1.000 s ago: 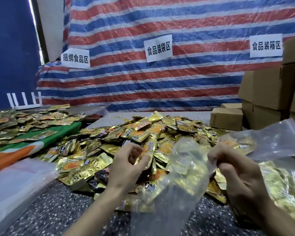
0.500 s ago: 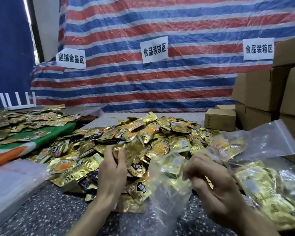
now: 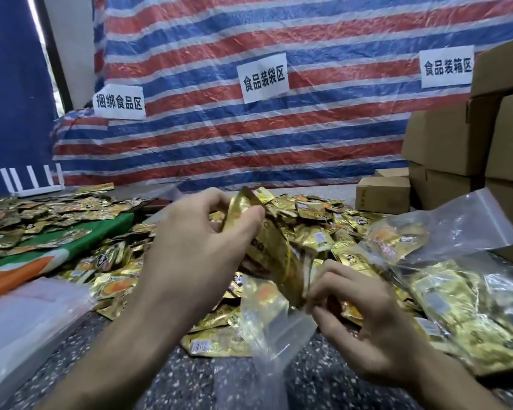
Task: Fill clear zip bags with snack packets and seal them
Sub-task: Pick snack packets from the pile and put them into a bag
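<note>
A big heap of gold snack packets (image 3: 317,229) covers the speckled table. My left hand (image 3: 199,247) is raised over the heap, gripping a bunch of gold packets (image 3: 267,250) that hang down into the mouth of a clear zip bag (image 3: 270,324). My right hand (image 3: 365,318) pinches the rim of that bag at its right side and holds it apart. The bag hangs down to the table edge in front of me, with a few packets showing through it.
Filled clear bags of packets (image 3: 462,309) lie at the right. Brown cardboard boxes (image 3: 456,137) stack at the back right. A green and orange sheet (image 3: 57,253) with more packets lies at the left, with a stack of clear bags (image 3: 24,315) in front of it.
My left hand has risen from the heap with a bunch of packets and brought it over the bag's mouth. My right hand has kept hold of the bag's rim.
</note>
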The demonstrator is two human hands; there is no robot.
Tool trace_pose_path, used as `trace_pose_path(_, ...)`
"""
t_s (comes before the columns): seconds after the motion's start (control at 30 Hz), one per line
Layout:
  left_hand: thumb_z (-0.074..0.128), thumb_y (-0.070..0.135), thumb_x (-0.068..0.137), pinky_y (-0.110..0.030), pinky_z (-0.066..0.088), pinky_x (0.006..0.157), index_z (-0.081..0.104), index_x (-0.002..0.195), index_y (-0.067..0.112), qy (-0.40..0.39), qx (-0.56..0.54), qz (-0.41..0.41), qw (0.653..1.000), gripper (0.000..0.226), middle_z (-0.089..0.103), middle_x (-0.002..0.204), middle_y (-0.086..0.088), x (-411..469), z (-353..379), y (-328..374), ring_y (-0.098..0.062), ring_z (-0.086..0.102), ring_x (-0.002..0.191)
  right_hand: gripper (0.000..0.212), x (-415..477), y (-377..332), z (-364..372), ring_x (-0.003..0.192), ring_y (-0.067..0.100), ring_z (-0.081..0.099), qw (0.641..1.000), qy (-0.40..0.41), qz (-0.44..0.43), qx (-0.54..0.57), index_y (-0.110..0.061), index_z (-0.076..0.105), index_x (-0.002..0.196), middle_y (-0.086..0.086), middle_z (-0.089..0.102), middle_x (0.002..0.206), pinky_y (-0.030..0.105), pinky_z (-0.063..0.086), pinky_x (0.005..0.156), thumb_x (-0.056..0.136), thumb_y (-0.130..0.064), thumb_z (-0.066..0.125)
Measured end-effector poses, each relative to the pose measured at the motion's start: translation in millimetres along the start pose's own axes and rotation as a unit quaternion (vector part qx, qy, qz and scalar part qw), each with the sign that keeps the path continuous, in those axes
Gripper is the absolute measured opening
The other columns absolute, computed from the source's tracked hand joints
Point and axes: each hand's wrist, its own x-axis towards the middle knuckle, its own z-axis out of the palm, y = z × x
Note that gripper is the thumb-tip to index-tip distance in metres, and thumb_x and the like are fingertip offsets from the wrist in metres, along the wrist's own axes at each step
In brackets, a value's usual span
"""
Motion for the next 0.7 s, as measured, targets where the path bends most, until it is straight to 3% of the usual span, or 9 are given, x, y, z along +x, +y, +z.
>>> trace_pose_path(0.1,0.054,0.063,0.084,-0.04,0.057,0.065,0.059,0.08,0.031,-0.019,0.174,0.0,0.985,0.033,0.069,0.063,0.01,0,4,-8,-0.013,0.067,0.062,0.012,-2,0,1,0.07,0.012,0.055,0.999,0.026,0.006,0.027,-0.007,0.062,0.076,-0.002,0.056,0.077,0.024,0.044,0.058,0.085,-0.01,0.056)
trace_pose_path(0.3,0.049,0.059,0.092,-0.039,0.058,0.072,0.055,0.089,0.03,-0.139,0.172,-0.071,0.973,0.029,0.066,0.086,0.012,-3,21,-22,-0.007,0.066,0.075,0.008,0,-2,3,0.081,0.015,0.06,0.997,0.073,-0.008,0.028,-0.007,0.064,0.085,-0.002,0.058,0.087,0.025,0.049,0.065,0.09,-0.01,0.057)
trace_pose_path(0.4,0.067,0.056,0.082,-0.031,0.059,0.061,0.059,0.088,0.025,-0.152,0.132,-0.096,0.975,0.033,0.069,0.081,0.005,-3,22,-21,-0.002,0.067,0.06,0.007,0,-2,2,0.083,0.014,0.061,0.997,0.081,-0.003,0.019,-0.006,0.065,0.088,-0.001,0.06,0.089,0.025,0.05,0.067,0.089,-0.009,0.058)
trace_pose_path(0.5,0.08,0.056,0.059,-0.031,0.059,0.067,0.063,0.095,0.024,-0.159,0.094,-0.101,0.978,0.051,0.069,0.086,0.003,-1,16,-14,-0.009,0.067,0.073,0.006,2,-2,1,0.083,0.011,0.06,0.995,0.103,-0.008,0.013,-0.005,0.064,0.087,-0.001,0.06,0.088,0.017,0.046,0.069,0.088,-0.006,0.059)
trace_pose_path(0.6,0.079,0.025,0.078,-0.028,0.059,0.058,0.064,0.103,0.022,-0.148,-0.06,-0.098,0.982,0.029,0.075,0.089,-0.009,7,7,-9,-0.022,0.072,0.07,0.014,3,0,-2,0.081,0.017,0.059,0.989,0.149,-0.001,0.024,-0.002,0.061,0.086,0.002,0.059,0.087,0.028,0.049,0.068,0.09,-0.011,0.051)
trace_pose_path(0.7,0.059,0.035,0.095,-0.026,0.054,0.048,0.056,0.11,0.025,-0.086,-0.132,-0.084,0.984,0.018,0.076,0.087,-0.006,17,-5,-13,-0.024,0.069,0.058,0.016,2,3,-7,0.078,0.02,0.056,0.983,0.185,0.014,0.02,-0.001,0.058,0.088,0.004,0.056,0.086,0.032,0.046,0.065,0.092,-0.013,0.048)
